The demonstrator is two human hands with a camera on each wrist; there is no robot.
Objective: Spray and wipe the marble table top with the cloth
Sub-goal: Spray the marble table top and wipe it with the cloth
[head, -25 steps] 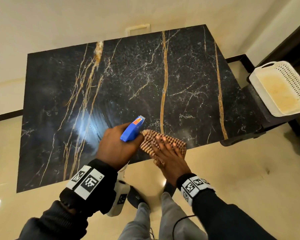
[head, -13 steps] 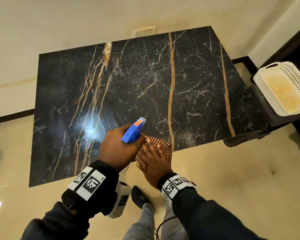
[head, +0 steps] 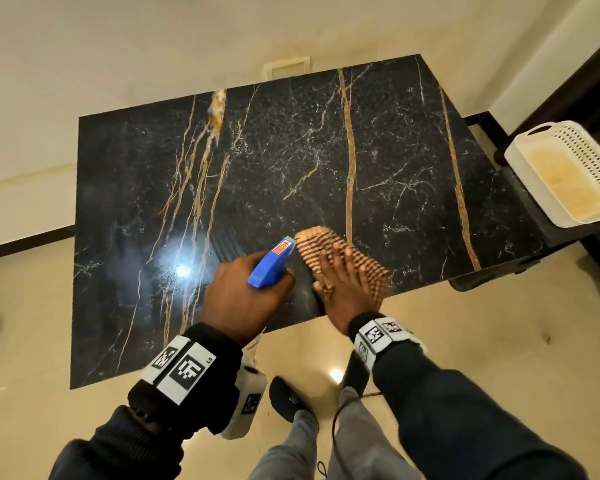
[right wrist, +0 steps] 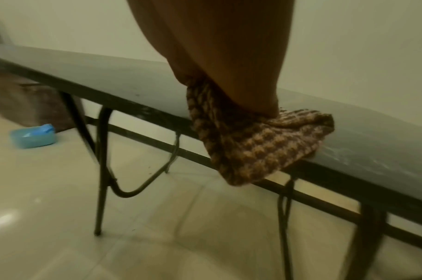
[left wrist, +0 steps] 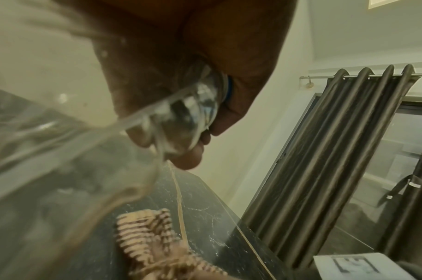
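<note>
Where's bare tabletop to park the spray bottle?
Bare marble table top runs from the back wall edge forward, and left of the left hand. It is crowded only at the near edge, where the spray bottle and the right hand pressing the cloth sit.

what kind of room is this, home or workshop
Probably a room in a home: a black gold-veined marble table top on glossy cream floor tiles, dark grommet curtains on a rod, and a white perforated plastic basket.

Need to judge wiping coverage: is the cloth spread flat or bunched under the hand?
Bunched. The cloth lies in folds under the flat right hand at the near edge of the marble table top, one corner hanging over it.
</note>
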